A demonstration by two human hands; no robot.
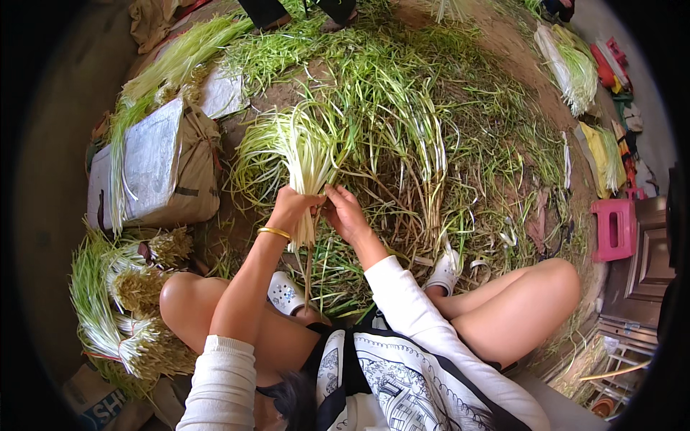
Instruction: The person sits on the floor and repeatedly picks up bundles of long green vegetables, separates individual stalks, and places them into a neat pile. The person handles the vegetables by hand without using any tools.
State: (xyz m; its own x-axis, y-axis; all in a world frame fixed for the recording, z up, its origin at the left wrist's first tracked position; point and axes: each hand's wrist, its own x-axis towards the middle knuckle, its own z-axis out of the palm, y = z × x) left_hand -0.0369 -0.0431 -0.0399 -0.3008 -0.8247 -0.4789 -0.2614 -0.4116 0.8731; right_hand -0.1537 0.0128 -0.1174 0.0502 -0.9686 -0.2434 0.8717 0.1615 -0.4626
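Note:
My left hand (294, 207), with a gold bangle at the wrist, is closed around a bunch of pale chives (310, 156). The green-yellow leaves fan out beyond it and the pale stalk ends point back towards me. My right hand (342, 210) is at the right side of the bunch, thumb and forefinger together near a thin brownish stalk; what exactly it pinches is hard to see. Loose uncleaned stalks (426, 178) lie in a row on the ground to the right.
Tied bundles (145, 339) lie at the lower left, near a wrapped block (145, 156) with strands over it. Leaf scraps (485, 124) cover the ground. A pink plastic stool (614, 230) is at the right. Another person's feet (339, 21) are at the top.

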